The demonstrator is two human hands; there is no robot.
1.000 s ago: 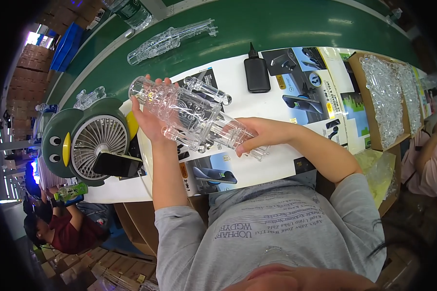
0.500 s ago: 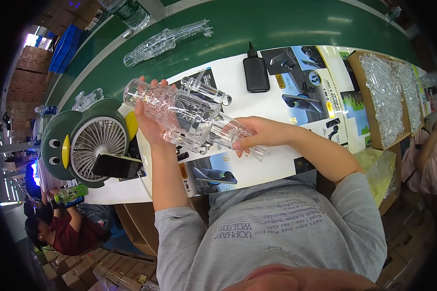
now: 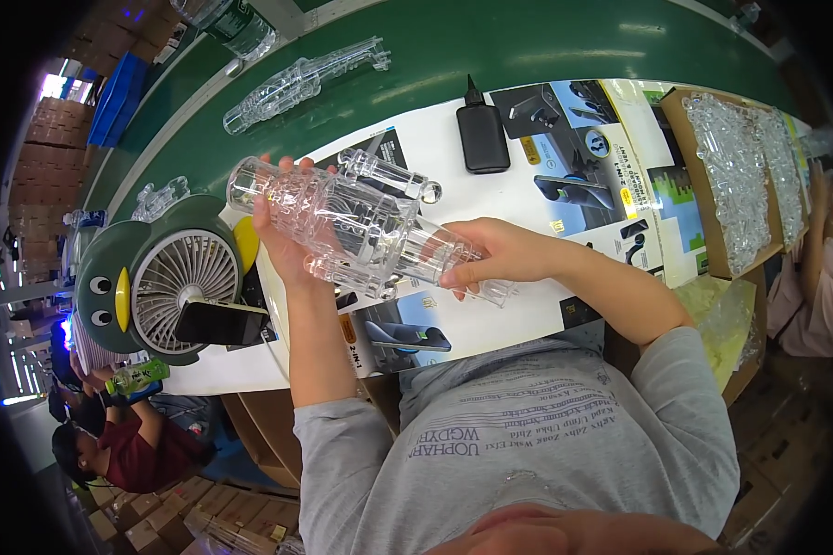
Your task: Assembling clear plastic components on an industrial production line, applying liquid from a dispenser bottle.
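Observation:
Both my hands hold a clear plastic rocket-shaped model point(image 3: 366, 222) above the table, tilted with its narrower end down to the right. My left hand point(image 3: 282, 231) wraps round the thick ribbed end, its fingertips showing behind the clear wall. At the other end, my right hand point(image 3: 491, 254) pinches the clear tube between thumb and fingers. Two slimmer clear tubes sit along the model's sides. Beyond it on the green surface lies a separate long clear plastic piece point(image 3: 305, 85). A black squeeze bottle point(image 3: 483, 137) with a pointed nozzle rests on the printed sheet.
A cardboard box point(image 3: 703, 185) of clear parts stands at the right. On the left are a green penguin-shaped fan point(image 3: 171, 277), a phone point(image 3: 220, 322) leaning on it and more clear parts point(image 3: 160, 197). A water bottle point(image 3: 236, 28) is at the back. Other people sit on both sides.
The view has shifted slightly. Both hands keep their hold on the clear model, which has barely moved. At the far right, a person's arms have shifted.

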